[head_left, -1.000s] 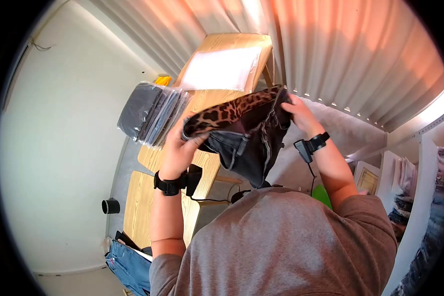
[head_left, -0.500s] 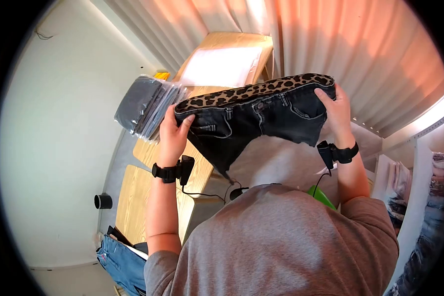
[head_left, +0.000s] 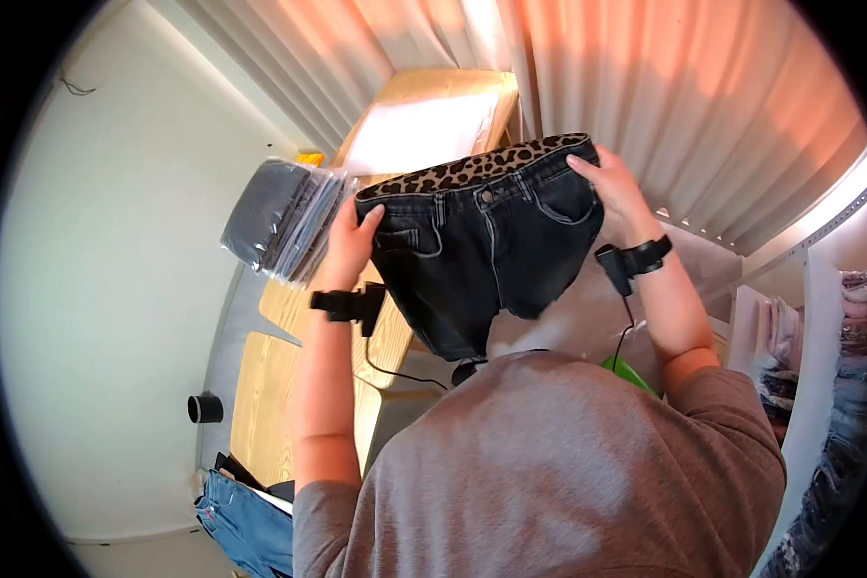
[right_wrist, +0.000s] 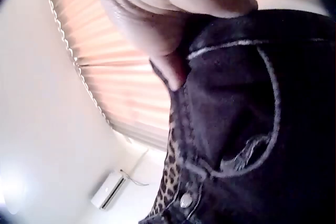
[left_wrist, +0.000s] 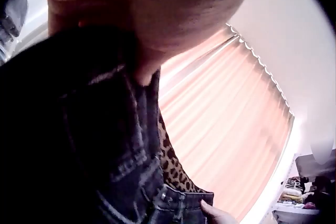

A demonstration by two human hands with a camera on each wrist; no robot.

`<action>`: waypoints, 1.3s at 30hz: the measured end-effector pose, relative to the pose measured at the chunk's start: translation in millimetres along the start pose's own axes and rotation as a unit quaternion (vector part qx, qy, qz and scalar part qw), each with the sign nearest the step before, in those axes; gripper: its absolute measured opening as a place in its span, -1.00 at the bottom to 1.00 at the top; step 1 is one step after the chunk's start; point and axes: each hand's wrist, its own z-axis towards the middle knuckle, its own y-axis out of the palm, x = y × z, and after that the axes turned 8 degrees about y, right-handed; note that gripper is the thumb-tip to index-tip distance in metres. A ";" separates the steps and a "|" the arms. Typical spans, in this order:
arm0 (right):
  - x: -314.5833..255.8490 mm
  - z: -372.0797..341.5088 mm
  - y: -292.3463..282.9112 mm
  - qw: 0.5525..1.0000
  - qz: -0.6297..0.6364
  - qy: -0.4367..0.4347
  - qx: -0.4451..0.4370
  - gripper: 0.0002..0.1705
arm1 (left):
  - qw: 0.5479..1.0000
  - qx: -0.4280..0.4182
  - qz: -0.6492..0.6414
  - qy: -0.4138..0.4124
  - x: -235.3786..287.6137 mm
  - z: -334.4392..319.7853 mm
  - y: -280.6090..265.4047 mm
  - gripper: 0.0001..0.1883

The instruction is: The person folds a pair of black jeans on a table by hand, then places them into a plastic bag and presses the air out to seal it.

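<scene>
Black denim jeans (head_left: 453, 255) with pale stitching and a leopard-print inner waistband (head_left: 472, 169) hang in the air in front of the person's chest. My left hand (head_left: 350, 246) grips the waistband at its left end, thumb on the front. At the other end my right hand (head_left: 618, 191) pinches the waistband, thumb likewise on the outer side. The front faces the person, with a metal button (right_wrist: 186, 200) at the middle. In the right wrist view a curved front pocket (right_wrist: 236, 113) shows below the right hand. The lower part hangs toward the person's body.
Beyond the jeans stands a wooden table (head_left: 395, 91) with a white sheet (head_left: 419, 130) on it. Plastic-wrapped folded clothes (head_left: 284, 217) are stacked at left. Blue jeans (head_left: 246, 515) lie at lower left, near a black cup-like object (head_left: 205, 408). Shelves of clothes (head_left: 843, 405) line the right.
The jeans, bunched and turned at first, are now spread with the front toward the person. Both hands moved apart, then slightly closer again, and the right hand shifted back left.
</scene>
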 end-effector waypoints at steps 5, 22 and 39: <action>-6.7 3.7 63.4 0.983 0.068 -0.095 0.139 -0.67 | 0.986 0.149 0.068 0.032 26.2 26.5 30.8 -0.65; 23.3 -39.5 170.3 0.969 -0.136 -0.196 0.063 -0.64 | 0.990 0.131 0.014 0.052 99.5 0.1 83.4 -0.68; 16.1 -41.4 142.1 0.967 -0.143 -0.175 -0.115 -0.50 | 0.994 -0.096 0.048 0.008 127.5 -27.1 52.5 -0.72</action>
